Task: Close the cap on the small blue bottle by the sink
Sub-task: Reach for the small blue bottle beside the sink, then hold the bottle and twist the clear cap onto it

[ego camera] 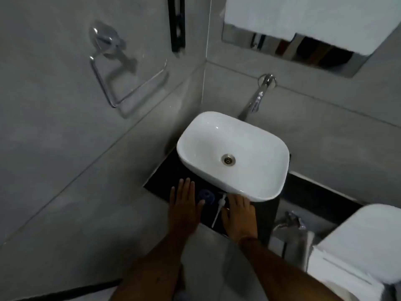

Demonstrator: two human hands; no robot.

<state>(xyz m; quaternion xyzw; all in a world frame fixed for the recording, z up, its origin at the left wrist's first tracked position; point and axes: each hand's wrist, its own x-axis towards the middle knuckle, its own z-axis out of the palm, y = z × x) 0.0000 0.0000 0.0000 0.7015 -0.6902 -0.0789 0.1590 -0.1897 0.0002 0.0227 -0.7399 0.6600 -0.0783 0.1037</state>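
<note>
The small blue bottle stands on the dark counter in front of the white sink, seen from above as a round blue top. A white pump with its tube lies just right of it. My left hand lies flat with fingers spread just left of the bottle, its thumb touching the bottle's rim. My right hand rests flat to the right of the pump, under the sink's front edge. Neither hand holds anything.
A chrome tap juts from the wall behind the sink. A chrome ring holder hangs on the left wall. A white toilet tank stands at the right, with a chrome fitting beside it.
</note>
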